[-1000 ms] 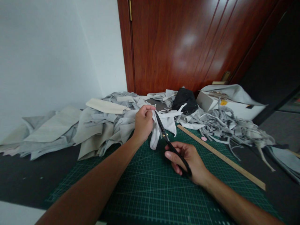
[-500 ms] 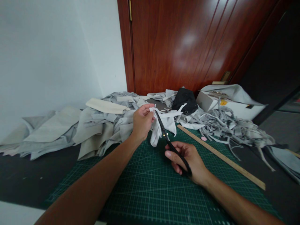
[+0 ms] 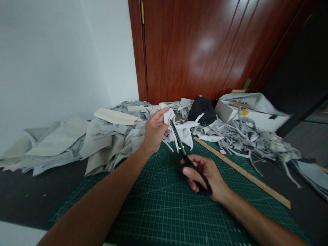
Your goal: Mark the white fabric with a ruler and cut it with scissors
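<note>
My left hand (image 3: 155,132) pinches a piece of white fabric (image 3: 167,118) between thumb and fingers, with the index finger stretched along its upper part. Black-handled scissors (image 3: 189,160) are in my right hand (image 3: 205,174), fingers closed around the handles. Their blades point up and away, with the tips at the white fabric beside my left fingers. Whether the blades are cutting cloth cannot be made out. More white cloth hangs or lies just behind the blades. Below both hands spreads a green cutting mat (image 3: 153,205) with a grid.
Grey and cream fabric pieces (image 3: 58,136) are heaped at the left and back. A wooden ruler (image 3: 243,172) lies slanted on the mat near a pink disc (image 3: 222,152). Tangled grey strips (image 3: 256,136), a black cloth (image 3: 202,110) and a white box (image 3: 251,114) stand at the right back.
The white fabric in my left hand has shifted upward, and the flap that hung below the fingers is now raised. My left index finger has straightened. The scissors have barely moved.
</note>
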`<state>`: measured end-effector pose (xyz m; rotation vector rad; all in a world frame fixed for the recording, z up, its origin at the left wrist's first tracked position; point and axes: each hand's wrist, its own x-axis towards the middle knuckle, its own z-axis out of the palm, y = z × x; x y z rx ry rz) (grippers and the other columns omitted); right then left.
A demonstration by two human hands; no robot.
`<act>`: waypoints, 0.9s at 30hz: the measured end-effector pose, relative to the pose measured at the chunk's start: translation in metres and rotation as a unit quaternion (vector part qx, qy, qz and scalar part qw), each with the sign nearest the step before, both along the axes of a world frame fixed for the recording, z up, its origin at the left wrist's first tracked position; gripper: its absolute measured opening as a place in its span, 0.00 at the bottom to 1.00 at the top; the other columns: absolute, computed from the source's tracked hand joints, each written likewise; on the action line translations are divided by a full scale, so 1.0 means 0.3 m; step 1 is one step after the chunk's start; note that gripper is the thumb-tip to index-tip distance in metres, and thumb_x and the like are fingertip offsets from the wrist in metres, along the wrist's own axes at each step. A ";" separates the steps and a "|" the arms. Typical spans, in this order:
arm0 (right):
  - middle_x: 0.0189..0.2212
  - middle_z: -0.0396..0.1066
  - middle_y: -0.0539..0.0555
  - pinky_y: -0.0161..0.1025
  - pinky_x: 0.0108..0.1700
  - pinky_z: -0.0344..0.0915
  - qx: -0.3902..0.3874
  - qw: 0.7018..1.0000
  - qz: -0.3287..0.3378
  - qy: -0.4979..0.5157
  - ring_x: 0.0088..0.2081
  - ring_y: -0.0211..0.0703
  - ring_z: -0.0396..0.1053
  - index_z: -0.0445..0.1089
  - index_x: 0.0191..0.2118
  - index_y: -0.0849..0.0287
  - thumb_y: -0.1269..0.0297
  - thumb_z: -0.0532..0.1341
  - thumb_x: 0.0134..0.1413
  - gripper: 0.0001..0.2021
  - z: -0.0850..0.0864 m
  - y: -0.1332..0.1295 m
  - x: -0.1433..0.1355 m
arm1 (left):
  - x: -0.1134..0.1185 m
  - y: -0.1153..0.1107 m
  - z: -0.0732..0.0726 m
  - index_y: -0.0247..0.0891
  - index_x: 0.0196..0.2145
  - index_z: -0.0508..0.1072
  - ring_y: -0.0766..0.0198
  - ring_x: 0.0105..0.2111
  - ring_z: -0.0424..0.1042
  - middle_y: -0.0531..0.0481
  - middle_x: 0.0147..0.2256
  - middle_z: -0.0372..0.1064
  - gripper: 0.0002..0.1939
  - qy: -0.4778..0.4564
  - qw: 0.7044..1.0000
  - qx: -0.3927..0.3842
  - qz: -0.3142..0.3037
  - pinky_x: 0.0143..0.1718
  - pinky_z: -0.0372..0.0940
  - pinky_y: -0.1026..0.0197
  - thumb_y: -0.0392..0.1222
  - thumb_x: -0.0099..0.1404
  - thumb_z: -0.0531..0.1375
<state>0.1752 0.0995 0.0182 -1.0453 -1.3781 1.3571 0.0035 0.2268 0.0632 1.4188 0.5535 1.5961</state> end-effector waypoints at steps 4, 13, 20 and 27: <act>0.13 0.67 0.43 0.29 0.15 0.56 0.001 1.000 0.007 0.006 0.13 0.32 0.60 0.70 0.40 0.61 0.43 0.78 0.45 0.29 -0.002 0.002 0.002 | -0.014 -0.002 0.024 0.37 0.60 0.74 0.74 0.22 0.61 0.48 0.41 0.80 0.39 -0.020 0.999 0.008 -0.025 0.19 0.56 0.69 0.29 0.48 0.61; 0.14 0.69 0.43 0.28 0.16 0.60 0.002 1.000 0.021 0.021 0.13 0.32 0.62 0.70 0.40 0.61 0.46 0.79 0.44 0.28 -0.001 0.001 0.006 | -0.024 -0.006 0.038 0.36 0.62 0.71 0.71 0.26 0.63 0.46 0.44 0.79 0.41 -0.012 0.999 0.010 -0.050 0.19 0.54 0.69 0.28 0.48 0.62; 0.15 0.69 0.43 0.29 0.17 0.62 -0.003 0.999 0.039 0.008 0.14 0.32 0.64 0.70 0.40 0.61 0.42 0.78 0.45 0.30 -0.001 -0.001 0.006 | -0.045 0.010 0.040 0.37 0.63 0.70 0.71 0.26 0.64 0.45 0.47 0.79 0.43 0.009 0.998 0.028 -0.055 0.19 0.54 0.69 0.27 0.47 0.62; 0.16 0.70 0.44 0.30 0.18 0.65 0.004 0.999 0.038 0.015 0.15 0.34 0.66 0.70 0.42 0.62 0.39 0.77 0.46 0.32 -0.004 -0.002 0.007 | -0.030 0.005 0.021 0.37 0.66 0.68 0.71 0.28 0.66 0.45 0.47 0.79 0.46 0.028 0.996 0.027 -0.083 0.21 0.56 0.69 0.26 0.47 0.62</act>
